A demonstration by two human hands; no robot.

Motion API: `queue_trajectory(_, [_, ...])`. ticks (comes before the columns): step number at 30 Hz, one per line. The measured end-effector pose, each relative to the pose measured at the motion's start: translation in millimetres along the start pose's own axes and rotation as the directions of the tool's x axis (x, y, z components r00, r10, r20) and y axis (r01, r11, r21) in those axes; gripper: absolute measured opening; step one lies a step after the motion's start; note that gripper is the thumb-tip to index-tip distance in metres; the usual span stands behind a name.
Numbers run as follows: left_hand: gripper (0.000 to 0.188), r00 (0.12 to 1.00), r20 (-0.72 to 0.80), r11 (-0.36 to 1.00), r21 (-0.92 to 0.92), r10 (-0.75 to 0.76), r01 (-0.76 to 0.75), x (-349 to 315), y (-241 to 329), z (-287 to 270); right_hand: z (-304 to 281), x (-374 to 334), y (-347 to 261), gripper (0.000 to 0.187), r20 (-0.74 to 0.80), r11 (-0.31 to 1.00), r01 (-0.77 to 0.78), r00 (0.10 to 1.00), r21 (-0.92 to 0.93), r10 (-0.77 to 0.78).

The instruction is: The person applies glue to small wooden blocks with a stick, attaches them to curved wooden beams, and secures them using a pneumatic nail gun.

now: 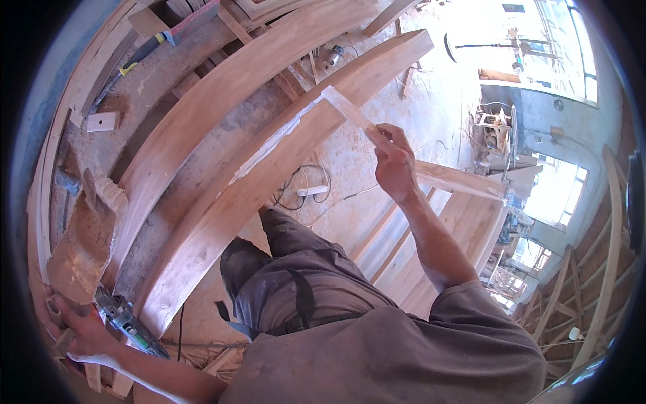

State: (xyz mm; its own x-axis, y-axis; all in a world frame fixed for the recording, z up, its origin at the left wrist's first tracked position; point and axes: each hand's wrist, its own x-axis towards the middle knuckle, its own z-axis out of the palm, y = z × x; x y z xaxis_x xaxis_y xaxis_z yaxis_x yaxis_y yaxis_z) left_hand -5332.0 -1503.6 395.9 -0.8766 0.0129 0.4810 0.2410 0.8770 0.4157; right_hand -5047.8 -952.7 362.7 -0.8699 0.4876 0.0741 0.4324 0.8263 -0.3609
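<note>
- Beam [296, 149]: we find it running from 8 o'clock up to 1 o'clock, curved, beside a second beam [195, 111] at 10 o'clock; a gap separates the two.
- Right hand [393, 165], 2 o'clock: fingers pinched round a flat pale stick [353, 116], which slants toward 11 o'clock; its far tip meets the white paste [272, 146].
- Left hand [84, 330], 8 o'clock: fingers curled, just below a torn brown box [84, 252] and near a power tool [124, 316]. We cannot tell whether it grips anything.
- Done: we see one uneven white streak along the beam's upper edge, from near centre toward 12 o'clock, ending about at the stick's tip.
- Left: we see no paste on the edge toward 8 o'clock, nor beyond the tip toward 1 o'clock. The second beam shows no such streak.
- Our estimate: partway through; the coat looks patchy and seems to want evening out.
</note>
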Motion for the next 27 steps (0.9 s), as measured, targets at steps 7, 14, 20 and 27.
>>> queue_trajectory(7, [0.027, 0.999, 0.006, 0.996, -0.078, -0.034, 0.034, -2.3, -3.1, 0.5, -5.8, 19.0, 3.2, 0.048, -0.010, 0.989, -0.145, 0.989, 0.035, 0.145])
queue_trajectory(14, [0.025, 0.991, -0.024, 0.990, 0.052, -0.130, 0.131, -1.3, 15.6, 0.1, -13.7, 11.1, -7.0, 0.047, 0.037, 0.990, -0.140, 0.989, 0.004, 0.140])
queue_trajectory(20, [0.031, 0.987, -0.003, 0.987, -0.045, -0.158, 0.157, -1.2, 15.8, 2.3, -13.8, -1.3, -20.0, 0.043, 0.059, 0.986, -0.143, 0.989, 0.086, 0.138])
queue_trajectory(27, [0.026, 0.990, -0.019, 0.984, -0.107, -0.142, 0.139, -0.1, 33.5, 4.2, -24.3, -4.8, -42.4, 0.044, 0.159, 0.982, -0.052, 0.987, 0.184, 0.022])
